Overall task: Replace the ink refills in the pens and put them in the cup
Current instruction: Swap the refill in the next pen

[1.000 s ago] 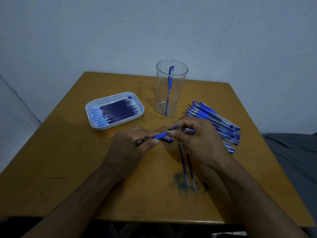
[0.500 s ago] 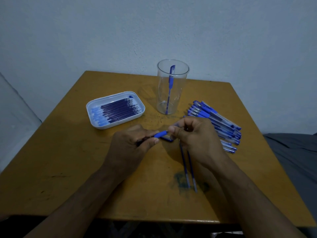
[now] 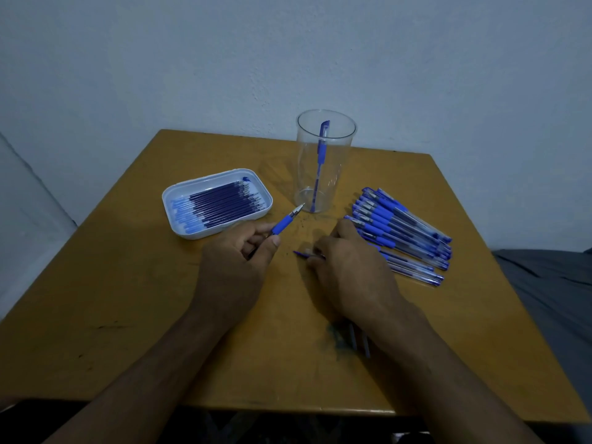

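My left hand (image 3: 230,267) grips a pen (image 3: 286,221) by its barrel, blue rubber grip and bare metal tip poking out toward the cup, no cap on it. My right hand (image 3: 346,267) is down on the table (image 3: 128,299), fingers curled over a small blue piece (image 3: 301,253), the pen's cap by my guess; whether I actually pinch it or just cover it, I cannot tell. Under my right wrist lie two loose refills (image 3: 358,341), spent ones, I reckon, on a blue ink smudge.

Just right of that hand sits the pile of capped pens (image 3: 400,232), fanned out and touching one another. Off to the left, the white tray (image 3: 179,193) holds a row of fresh refills (image 3: 224,203). Behind, between tray and pile, stands the clear plastic cup (image 3: 325,161) with one finished pen (image 3: 321,155) upright inside.

So, my call: one pen done, a second nearly there and needing its cap before it goes in the cup, and the whole pile left. No brand or lettering is readable anywhere; it is too dim and too small.
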The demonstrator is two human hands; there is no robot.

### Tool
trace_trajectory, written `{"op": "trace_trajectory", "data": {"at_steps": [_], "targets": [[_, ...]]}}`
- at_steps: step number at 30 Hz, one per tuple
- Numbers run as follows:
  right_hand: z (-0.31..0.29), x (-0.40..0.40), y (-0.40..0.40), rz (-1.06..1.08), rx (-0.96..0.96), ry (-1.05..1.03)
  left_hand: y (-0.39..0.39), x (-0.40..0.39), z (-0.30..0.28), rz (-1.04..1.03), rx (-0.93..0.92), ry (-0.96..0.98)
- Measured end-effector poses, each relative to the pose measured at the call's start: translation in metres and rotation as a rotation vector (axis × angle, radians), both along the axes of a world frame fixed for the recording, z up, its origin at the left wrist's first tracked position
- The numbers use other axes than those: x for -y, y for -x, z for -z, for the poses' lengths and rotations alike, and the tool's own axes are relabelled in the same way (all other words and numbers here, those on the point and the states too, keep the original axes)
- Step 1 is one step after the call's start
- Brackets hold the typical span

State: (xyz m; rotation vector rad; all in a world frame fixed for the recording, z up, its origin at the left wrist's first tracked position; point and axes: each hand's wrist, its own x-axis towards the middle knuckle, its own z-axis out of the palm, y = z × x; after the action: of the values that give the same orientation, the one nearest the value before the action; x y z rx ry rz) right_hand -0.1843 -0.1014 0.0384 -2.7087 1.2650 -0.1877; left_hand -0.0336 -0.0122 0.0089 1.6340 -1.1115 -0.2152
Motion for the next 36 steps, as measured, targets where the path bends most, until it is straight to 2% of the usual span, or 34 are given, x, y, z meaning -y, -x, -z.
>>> {"op": "trace_trajectory", "data": {"at_steps": [2, 4, 8, 13, 15, 19, 21, 36], "targets": [[0.001, 0.0, -0.001, -0.009, 0.016, 0.02, 0.0, 0.0, 0.001, 0.01, -0.003, 0.009], [0.001, 0.001, -0.002, -0.019, 0.11, -0.002, -0.001, -0.001, 0.001, 0.033, -0.013, 0.017], [-0.001, 0.007, 0.004, 0.018, 0.469, -0.185, 0.0, -0.001, 0.001, 0.06, -0.036, 0.019], [-0.006, 0.006, 0.013, 0.12, 0.967, -0.594, 0.001, -0.001, 0.001, 0.1, -0.041, 0.004], [-0.009, 0.005, 0.015, 0.16, 1.111, -0.658, 0.002, -0.002, 0.0, 0.116, -0.027, 0.006], [-0.013, 0.002, 0.017, 0.22, 1.291, -0.657, 0.002, -0.002, 0.001, 0.156, 0.027, 0.003], [-0.014, 0.002, 0.018, 0.209, 1.319, -0.65, 0.001, -0.001, 0.003, 0.166, 0.042, -0.012], [-0.005, -0.007, 0.017, 0.125, 1.197, -0.629, -0.002, -0.001, 0.003, 0.254, 0.078, -0.015]]}}
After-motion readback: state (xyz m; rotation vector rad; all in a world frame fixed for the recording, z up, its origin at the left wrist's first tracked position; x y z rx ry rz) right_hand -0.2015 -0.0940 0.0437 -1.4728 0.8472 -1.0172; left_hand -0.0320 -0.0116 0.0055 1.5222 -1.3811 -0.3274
